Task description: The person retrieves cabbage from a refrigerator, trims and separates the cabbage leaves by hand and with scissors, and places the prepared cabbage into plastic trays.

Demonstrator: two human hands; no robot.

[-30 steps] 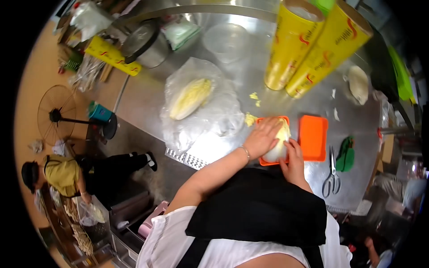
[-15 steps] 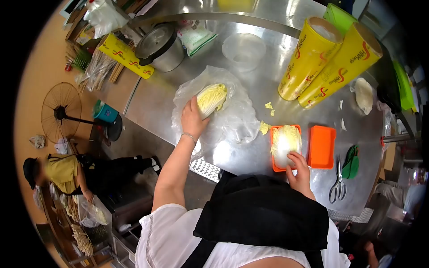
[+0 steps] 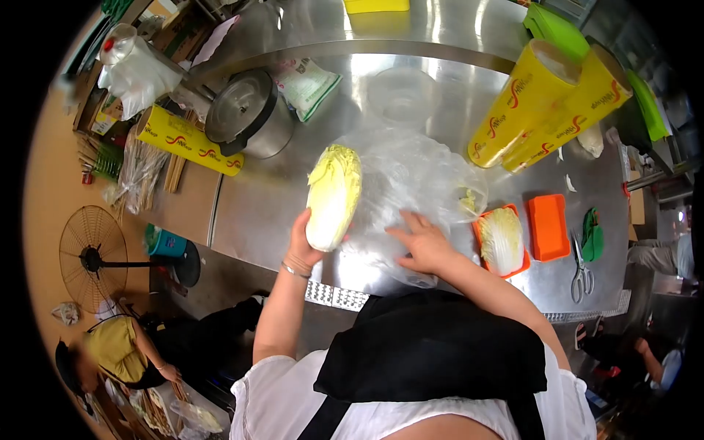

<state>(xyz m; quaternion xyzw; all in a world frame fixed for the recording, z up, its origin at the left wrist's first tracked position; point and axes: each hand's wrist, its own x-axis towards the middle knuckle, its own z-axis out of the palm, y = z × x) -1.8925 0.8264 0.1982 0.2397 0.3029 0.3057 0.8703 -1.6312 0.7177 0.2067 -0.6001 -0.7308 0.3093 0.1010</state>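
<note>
My left hand (image 3: 306,238) grips the base of a napa cabbage (image 3: 334,194), its yellow leafy end pointing away from me. Beside it, my right hand (image 3: 424,246) reaches over a crumpled clear plastic bag (image 3: 400,176) with fingers spread; it seems to touch the bag. Right of that hand, a second napa cabbage (image 3: 501,240) lies in an orange tray (image 3: 522,265). Another orange tray (image 3: 548,227) stands to its right with nothing in it. Scissors (image 3: 581,275) and a green object (image 3: 592,236) lie at the far right.
Two yellow film rolls (image 3: 521,103) stand at the back right. A lidded steel pot (image 3: 249,114), another yellow roll (image 3: 189,149) and a green-and-white packet (image 3: 308,84) are at the left. A clear bowl (image 3: 400,95) sits behind the bag. Another person (image 3: 121,348) is at lower left.
My left hand has lifted the cabbage off the plastic bag and moved it left. My right hand has left the cabbage in the tray and moved left over the bag, which has shifted right.
</note>
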